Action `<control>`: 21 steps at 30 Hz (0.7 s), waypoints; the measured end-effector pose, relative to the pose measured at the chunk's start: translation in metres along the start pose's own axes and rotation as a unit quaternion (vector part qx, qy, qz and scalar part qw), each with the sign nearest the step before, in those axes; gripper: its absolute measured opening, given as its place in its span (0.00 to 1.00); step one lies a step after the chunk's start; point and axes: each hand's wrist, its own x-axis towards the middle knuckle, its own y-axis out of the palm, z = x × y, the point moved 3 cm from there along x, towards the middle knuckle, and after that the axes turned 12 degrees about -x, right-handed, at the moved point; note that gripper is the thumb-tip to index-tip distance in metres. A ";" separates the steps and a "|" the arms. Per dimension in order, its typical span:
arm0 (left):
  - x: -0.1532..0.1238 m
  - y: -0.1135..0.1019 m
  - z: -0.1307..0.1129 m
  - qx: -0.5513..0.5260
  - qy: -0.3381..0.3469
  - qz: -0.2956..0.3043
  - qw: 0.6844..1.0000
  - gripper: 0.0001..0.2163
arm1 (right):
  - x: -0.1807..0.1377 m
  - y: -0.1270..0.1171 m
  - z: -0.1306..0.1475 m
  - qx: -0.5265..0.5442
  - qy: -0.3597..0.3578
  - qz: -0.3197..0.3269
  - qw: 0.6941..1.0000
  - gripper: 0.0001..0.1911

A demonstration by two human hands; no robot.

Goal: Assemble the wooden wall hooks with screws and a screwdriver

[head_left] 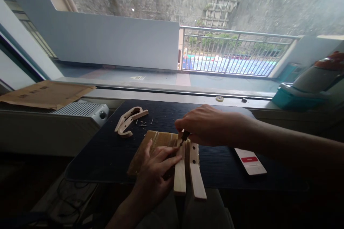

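My right hand [200, 123] is closed around a screwdriver-like hand tool [185, 136]; its handle is hidden by the fingers. The tool's dark tip points down onto a pale wooden piece [180, 175]. With its fingertips, my left hand [158, 164] presses on that piece beside the tip, thumb spread away. Just to the right lies a second wooden piece [197, 179] with two dark holes. Both pieces rest on a flat packet wrapped in brown tape [150, 146] and stick out past the table's front edge.
Two curved wooden hooks [129, 121] and several loose screws [143, 123] lie on the dark table [102, 161]. A phone [251, 161] is at the right. A tape roll [219, 98] sits on the sill, with a teal bin [298, 96] farther right and a brown envelope [45, 94] left.
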 end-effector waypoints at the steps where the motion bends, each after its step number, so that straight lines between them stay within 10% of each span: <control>1: 0.000 0.000 0.000 -0.001 -0.002 0.001 1.000 0.15 | -0.001 -0.002 0.002 -0.006 -0.010 -0.001 1.000 0.07; 8: 0.000 0.001 0.003 -0.009 0.007 0.004 1.000 0.16 | 0.005 0.004 0.003 0.047 -0.026 -0.006 0.999 0.07; 14: 0.000 0.001 0.002 -0.021 -0.014 0.006 1.000 0.13 | 0.015 0.024 -0.018 0.143 0.119 -0.022 0.982 0.16; 21: -0.002 -0.001 -0.005 -0.005 -0.058 0.025 0.998 0.20 | -0.033 0.048 -0.031 0.426 0.212 -0.132 0.870 0.21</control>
